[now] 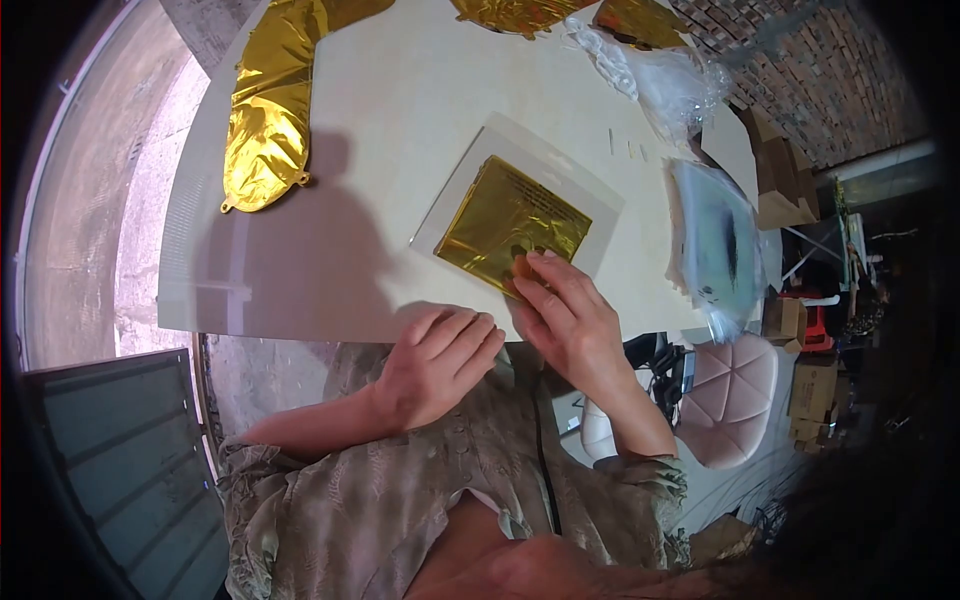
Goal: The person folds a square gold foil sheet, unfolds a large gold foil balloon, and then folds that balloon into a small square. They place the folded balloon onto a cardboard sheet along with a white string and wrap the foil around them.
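The pale table point(400, 110) is the largest thing before me, spreading from the left side of the frame to the right of centre. A long gold foil balloon point(268, 120) lies flat on it at upper left, its rounded, tabbed end pointing down the frame. At the right side of the tabletop sits a stack of clear plastic bags point(712, 235), and above it, at upper right, a crumpled heap of clear plastic point(672, 88) touches more gold foil point(640, 22). A padded chair point(735, 400) stands beyond the table edge at lower right. Near the frame's centre, a translucent rectangular sheet point(603, 215) lies turned at an angle, and on it rests the folded gold foil packet point(505, 215), dark print along its upper right part.

My right hand point(583, 325) reaches over the packet's lower right edge, fingers partly bent and slightly apart, fingertips touching the foil; I can't tell whether they pinch it. My left hand point(432, 368) is at the near table edge, below and left of the packet, its fingers loosely bent and close together, with nothing visible in it. Smallest are the thin slivers point(611, 141) right of the sheet's top corner.
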The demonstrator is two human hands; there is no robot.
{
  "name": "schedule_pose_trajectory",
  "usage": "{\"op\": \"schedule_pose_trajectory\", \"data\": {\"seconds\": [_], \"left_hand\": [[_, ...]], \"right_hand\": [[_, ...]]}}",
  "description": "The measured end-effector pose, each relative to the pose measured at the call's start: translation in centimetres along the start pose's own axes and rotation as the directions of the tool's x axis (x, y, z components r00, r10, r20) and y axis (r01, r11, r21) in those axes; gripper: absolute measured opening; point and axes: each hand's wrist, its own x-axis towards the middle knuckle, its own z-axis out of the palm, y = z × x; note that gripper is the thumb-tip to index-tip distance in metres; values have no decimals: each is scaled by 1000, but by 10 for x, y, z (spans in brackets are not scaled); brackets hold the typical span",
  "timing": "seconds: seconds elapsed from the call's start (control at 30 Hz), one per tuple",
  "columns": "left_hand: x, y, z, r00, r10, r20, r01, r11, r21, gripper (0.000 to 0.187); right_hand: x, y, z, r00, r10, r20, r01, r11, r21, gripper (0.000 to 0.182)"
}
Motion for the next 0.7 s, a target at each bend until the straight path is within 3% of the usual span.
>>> {"op": "schedule_pose_trajectory", "data": {"seconds": [0.07,0.1,0.17,0.27,0.37,0.53,0.7], "left_hand": [[2,-9,-9,994,-108,21,110,984,-142,37],[2,-18,-14,994,-110,20,112,984,-136,37],[3,-37,-23,938,-343,-43,342,939,-21,50],[23,-57,-34,911,-412,-3,412,910,-56,61],[22,-56,-33,942,-330,64,331,944,3,68],[-20,-36,-30,959,-256,118,249,966,73,69],[-55,-27,-19,990,-140,3,139,986,92,63]], "right_hand": [[1,0,-7,1000,1,6,-1,1000,-5,34],[-1,-1,-13,999,-12,34,13,999,-29,43],[-8,-1,-18,998,-29,63,32,998,-45,51],[-23,1,-17,994,-1,108,8,998,-59,57],[-40,13,-4,994,-75,82,87,985,-147,60],[-66,11,-5,978,-188,87,204,950,-235,45],[-72,8,-10,974,-227,-7,224,965,-139,32]]}}
